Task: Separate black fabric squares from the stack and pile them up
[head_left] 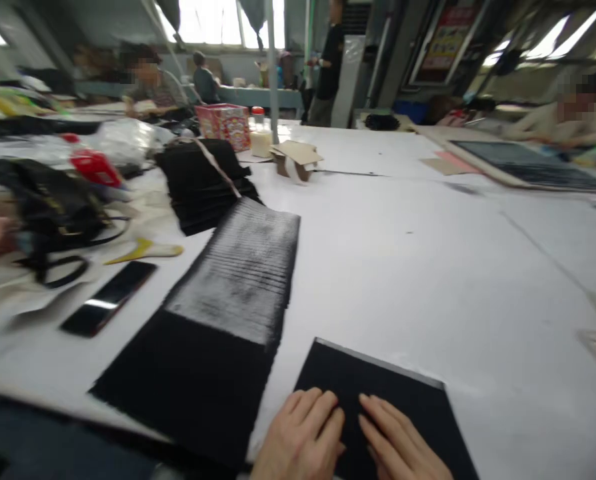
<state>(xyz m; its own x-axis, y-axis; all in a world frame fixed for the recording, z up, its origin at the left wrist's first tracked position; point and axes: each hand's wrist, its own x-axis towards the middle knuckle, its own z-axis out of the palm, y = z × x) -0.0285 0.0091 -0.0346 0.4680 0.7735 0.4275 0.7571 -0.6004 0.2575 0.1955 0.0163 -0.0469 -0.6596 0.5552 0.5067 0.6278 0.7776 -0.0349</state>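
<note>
Both my hands lie flat on a black rectangular fabric piece (403, 393) at the near edge of a white table (428, 267). My left hand (301, 437) rests on its near left part, fingers stretched out together. My right hand (401, 443) lies beside it, fingers extended and pressed on the cloth. Neither hand holds anything. To the left, a long fanned row of overlapping black pieces (218, 313) runs from the near edge toward a black stack (203, 180) further back.
A black phone (109, 297), black scissors (58, 267), a yellow tool (145, 251) and bags clutter the left side. A red printed box (224, 125), a jar (261, 137) and a cardboard piece (297, 159) stand at the back. Other people work at the far left, back and right.
</note>
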